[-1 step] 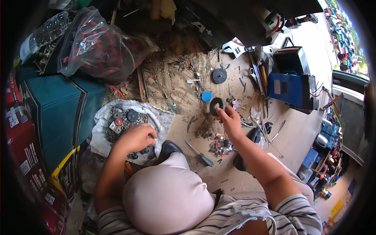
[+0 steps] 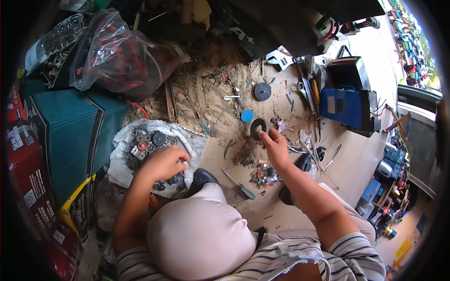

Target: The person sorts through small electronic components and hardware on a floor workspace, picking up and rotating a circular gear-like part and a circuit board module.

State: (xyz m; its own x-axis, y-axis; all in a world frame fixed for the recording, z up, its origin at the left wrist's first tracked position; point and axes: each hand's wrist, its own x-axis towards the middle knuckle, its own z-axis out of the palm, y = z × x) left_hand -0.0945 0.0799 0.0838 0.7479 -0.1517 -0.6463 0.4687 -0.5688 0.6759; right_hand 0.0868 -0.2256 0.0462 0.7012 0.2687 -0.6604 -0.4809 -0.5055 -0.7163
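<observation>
My right hand (image 2: 274,147) reaches forward over sandy ground and pinches a black ring-shaped disc (image 2: 257,126) by its near edge. My left hand (image 2: 164,161) rests knuckles-up on a white cloth (image 2: 194,140) heaped with several small dark metal parts (image 2: 152,140). Its fingers curl down into the pile, and I cannot see whether they hold anything. A round blue cap (image 2: 246,115) lies just beyond the ring. A second dark disc (image 2: 262,91) lies farther back.
A green-handled screwdriver (image 2: 241,187) lies near my knee (image 2: 197,234). A teal case (image 2: 70,131) and a plastic bag of red items (image 2: 122,51) stand on the left. A blue box (image 2: 347,100) and loose tools are on the right.
</observation>
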